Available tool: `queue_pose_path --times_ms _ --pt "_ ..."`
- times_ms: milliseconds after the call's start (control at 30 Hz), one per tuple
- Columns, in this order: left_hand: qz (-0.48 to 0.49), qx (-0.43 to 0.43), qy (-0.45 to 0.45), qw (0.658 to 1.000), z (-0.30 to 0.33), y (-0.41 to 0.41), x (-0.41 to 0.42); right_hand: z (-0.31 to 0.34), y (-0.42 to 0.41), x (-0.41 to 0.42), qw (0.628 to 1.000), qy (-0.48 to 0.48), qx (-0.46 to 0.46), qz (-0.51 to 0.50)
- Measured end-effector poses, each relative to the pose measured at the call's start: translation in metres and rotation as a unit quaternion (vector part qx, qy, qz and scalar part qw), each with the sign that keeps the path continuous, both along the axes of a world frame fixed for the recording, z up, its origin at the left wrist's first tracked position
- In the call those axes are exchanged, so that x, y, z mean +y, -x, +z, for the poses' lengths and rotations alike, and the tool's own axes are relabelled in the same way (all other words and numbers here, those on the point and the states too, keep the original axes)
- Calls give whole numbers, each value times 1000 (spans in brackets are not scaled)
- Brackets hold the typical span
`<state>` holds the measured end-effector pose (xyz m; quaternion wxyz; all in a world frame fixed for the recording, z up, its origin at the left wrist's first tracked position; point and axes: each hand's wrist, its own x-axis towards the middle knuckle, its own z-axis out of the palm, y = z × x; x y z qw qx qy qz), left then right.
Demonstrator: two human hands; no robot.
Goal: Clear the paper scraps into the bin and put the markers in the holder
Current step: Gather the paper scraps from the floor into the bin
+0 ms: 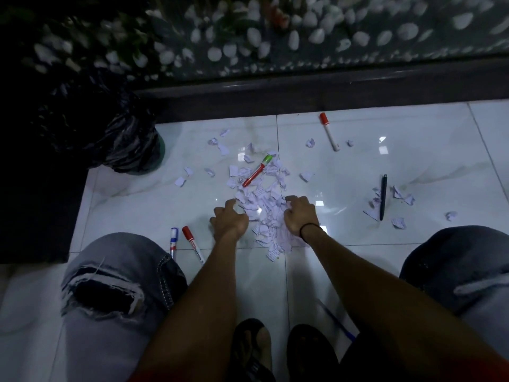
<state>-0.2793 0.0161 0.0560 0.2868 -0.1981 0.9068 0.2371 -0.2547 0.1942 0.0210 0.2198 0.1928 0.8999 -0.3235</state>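
Note:
A heap of torn paper scraps (pixel 264 208) lies on the white tiled floor between my hands. My left hand (pixel 230 220) rests at the heap's left edge with fingers curled down onto the floor. My right hand (pixel 300 216) has its fingers curled into scraps at the right edge. A red and green marker (pixel 257 170) lies on the heap's far side. A red-capped white marker (pixel 329 131) lies further back right. A black pen (pixel 383 197) lies at right among loose scraps. A blue marker (pixel 173 242) and a red marker (pixel 194 244) lie by my left knee.
A bin lined with a black bag (pixel 129 144) stands at the back left. A dark ledge (pixel 303 89) with a pebble bed behind it borders the floor. My knees and sandalled feet frame the near side. A blue pen (pixel 337 322) lies under my right forearm.

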Motion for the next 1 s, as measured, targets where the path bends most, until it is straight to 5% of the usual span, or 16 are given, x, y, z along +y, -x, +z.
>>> queue_pose_path --times_ms 200,367,500,833,1000 --pt "-129 -10 -27 991 -2 -17 20 17 -16 24 999 -39 -4 -38" --pt "-185 -4 106 977 8 -12 12 20 -47 36 990 -112 -82 6" --pt "-183 -69 116 974 -2 -23 -6 20 -59 24 985 -106 -110 81" --pt "-328 59 -23 943 -24 -52 24 -2 -59 -26 997 -43 -52 39" --pt "-184 49 -173 966 -23 -62 28 4 -49 -31 998 41 -47 -27"
